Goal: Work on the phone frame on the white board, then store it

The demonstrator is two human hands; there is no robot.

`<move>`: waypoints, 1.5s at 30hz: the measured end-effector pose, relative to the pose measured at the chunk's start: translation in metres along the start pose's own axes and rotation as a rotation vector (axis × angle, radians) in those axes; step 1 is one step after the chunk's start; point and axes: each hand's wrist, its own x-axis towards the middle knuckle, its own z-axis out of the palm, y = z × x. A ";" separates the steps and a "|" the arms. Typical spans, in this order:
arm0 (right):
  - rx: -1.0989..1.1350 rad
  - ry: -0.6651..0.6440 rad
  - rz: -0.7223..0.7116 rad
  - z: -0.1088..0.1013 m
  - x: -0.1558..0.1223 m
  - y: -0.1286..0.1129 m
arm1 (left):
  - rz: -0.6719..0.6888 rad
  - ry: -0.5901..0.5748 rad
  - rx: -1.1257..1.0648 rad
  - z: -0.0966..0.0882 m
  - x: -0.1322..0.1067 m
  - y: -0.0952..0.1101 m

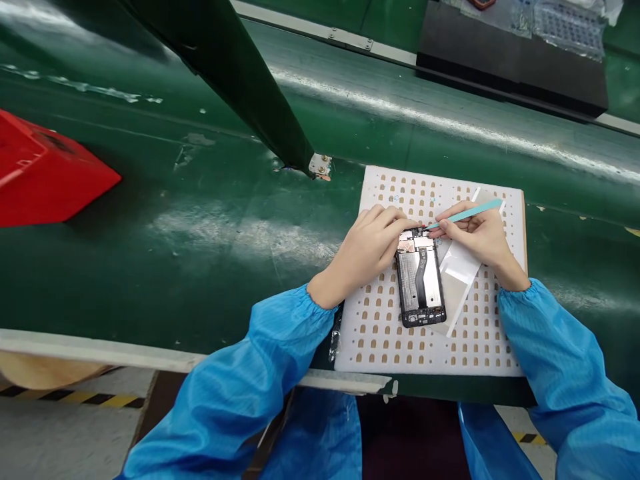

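Observation:
An opened smartphone (421, 283) lies with its inner parts and dark flex cable showing, on a white foam tray with rows of small holes (380, 347). My left hand (373, 243) is at the phone's upper left corner, its bent fingers gripping the top edge; the thumb is partly hidden. In my right hand (477, 233) is a pair of teal tweezers (473, 212), pinched between thumb and fingers. Their tip points at the phone's top end, close to my left fingertips; whatever the tip touches is too small to make out. Under the phone's right side runs a clear-and-white film strip (459, 280).
A red bin (45, 170) stands on the green bench (210, 267) at left. Above it slants a dark green post (240, 73) with a metal bracket at its foot. At the back right, a black box (510, 60) carries plastic-wrapped items (570, 27).

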 end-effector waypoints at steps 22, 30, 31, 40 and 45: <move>-0.053 0.094 -0.081 0.008 -0.015 0.001 | 0.158 0.036 0.256 0.012 -0.003 -0.007; -0.170 0.070 -0.137 0.008 -0.019 0.005 | 0.178 0.076 0.263 0.013 -0.003 -0.007; -0.197 0.066 -0.148 0.008 -0.019 0.005 | 0.175 0.074 0.259 0.013 -0.003 -0.007; -0.454 0.056 -0.349 0.010 -0.019 0.002 | 0.158 0.061 0.258 0.014 -0.003 -0.008; -0.515 0.059 -0.415 0.011 -0.021 0.000 | 0.148 0.053 0.243 0.013 -0.003 -0.007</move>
